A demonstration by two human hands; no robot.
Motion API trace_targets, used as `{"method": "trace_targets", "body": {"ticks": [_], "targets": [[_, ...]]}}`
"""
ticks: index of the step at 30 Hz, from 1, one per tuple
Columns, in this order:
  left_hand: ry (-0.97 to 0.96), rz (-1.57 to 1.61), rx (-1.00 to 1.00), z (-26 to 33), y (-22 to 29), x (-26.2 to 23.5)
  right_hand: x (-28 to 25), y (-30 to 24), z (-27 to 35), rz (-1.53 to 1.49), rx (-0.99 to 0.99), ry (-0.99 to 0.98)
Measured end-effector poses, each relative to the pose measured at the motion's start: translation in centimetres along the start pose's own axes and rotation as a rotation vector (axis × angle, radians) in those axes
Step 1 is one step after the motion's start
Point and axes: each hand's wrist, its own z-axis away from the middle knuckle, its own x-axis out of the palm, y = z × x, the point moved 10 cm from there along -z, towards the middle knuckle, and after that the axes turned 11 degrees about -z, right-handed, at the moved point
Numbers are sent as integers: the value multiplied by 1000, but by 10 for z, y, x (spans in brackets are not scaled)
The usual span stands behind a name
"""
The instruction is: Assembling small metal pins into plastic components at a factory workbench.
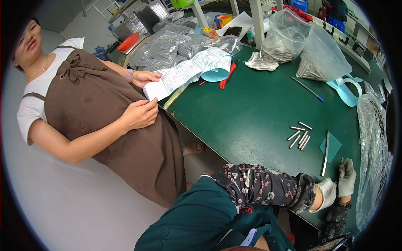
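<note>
Handling, apparently, of slim silver metal pin (342,160), near right.
White-gloved right hand (346,179) seemingly pinches it; I cannot tell the grip of white-gloved left hand (327,193); next move likely calls for steadiness.

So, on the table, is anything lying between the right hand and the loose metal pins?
Yes: a narrow metal strip lies across the straight line from the right hand to the metal pins, partly over a small green sheet. Both look low, so reaching over them seems possible.
</note>
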Motion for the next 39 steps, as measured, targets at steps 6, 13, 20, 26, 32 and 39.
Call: {"method": "trace_targets", "body": {"ticks": [6,13,20,26,32,39], "targets": [[-31,-117,-35,15,-18,-25,18,-36,-17,180,118,-122],[-74,215,-158,7,-34,-21,0,-22,-10,209,131,-120],[-27,140,-125,17,-29,-25,2,-24,-9,142,148,-95],[-43,123,-129,19,-32,-27,8,-27,-11,133,113,-134],[-54,154,-136,20,-34,-29,10,-34,-22,143,38,-134],[-21,139,-116,17,-28,-31,8,-31,-21,177,106,-146]]}}
